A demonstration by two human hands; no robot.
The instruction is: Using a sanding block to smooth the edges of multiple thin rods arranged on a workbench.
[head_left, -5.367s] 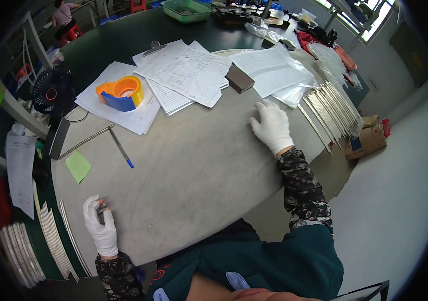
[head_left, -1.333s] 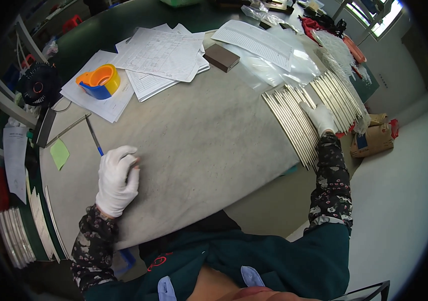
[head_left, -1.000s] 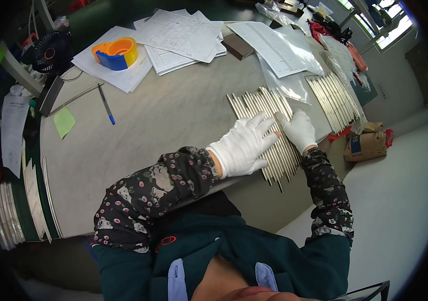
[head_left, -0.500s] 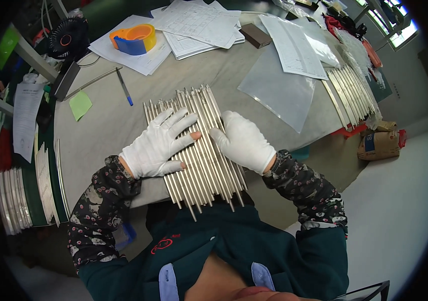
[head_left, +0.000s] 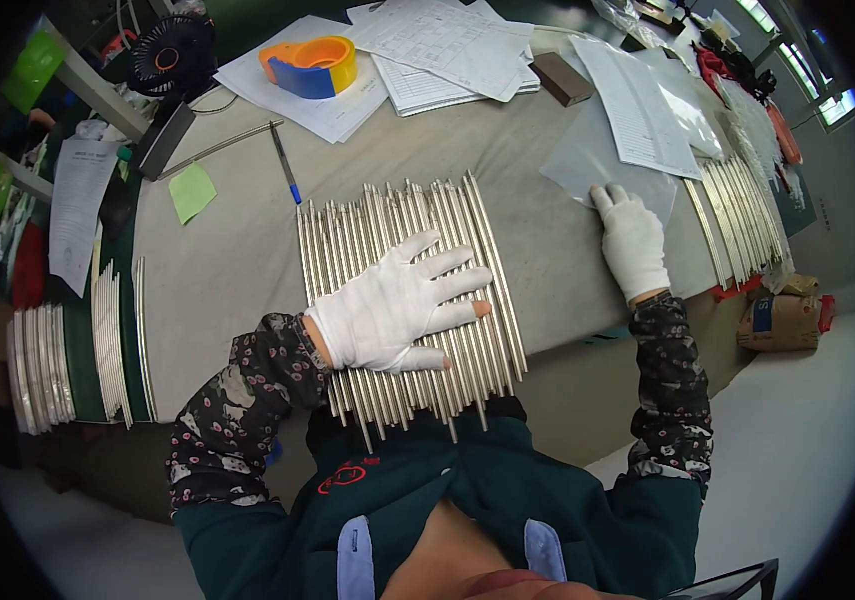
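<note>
Your left hand point(head_left: 382, 312) lies flat with its fingers spread wide, right at the middle of the clock, on top of the middle rods point(head_left: 359, 245). Your right hand point(head_left: 637, 245) is between 2 and 3 o'clock. Its fingers sit close together over a clear plastic sheet point(head_left: 582, 152), and I cannot tell if they pinch it.

So far, one big bunch lies side by side in front of you, but its ends do not line up. The right rods point(head_left: 739, 222) are apart from it, past your right hand, and no hand is on them. The left rods point(head_left: 109, 340) are near 9 o'clock, also not touched.

At 6 o'clock, the middle rods poke out past the table's point(head_left: 572, 275) near edge. A pen point(head_left: 285, 165) points its blue end just beside them at 10 o'clock. Tape point(head_left: 307, 80) at 11 and papers point(head_left: 437, 45) at 12 fill the far side. Your widest sliding room looks to be at 3 o'clock, between both hands.
</note>
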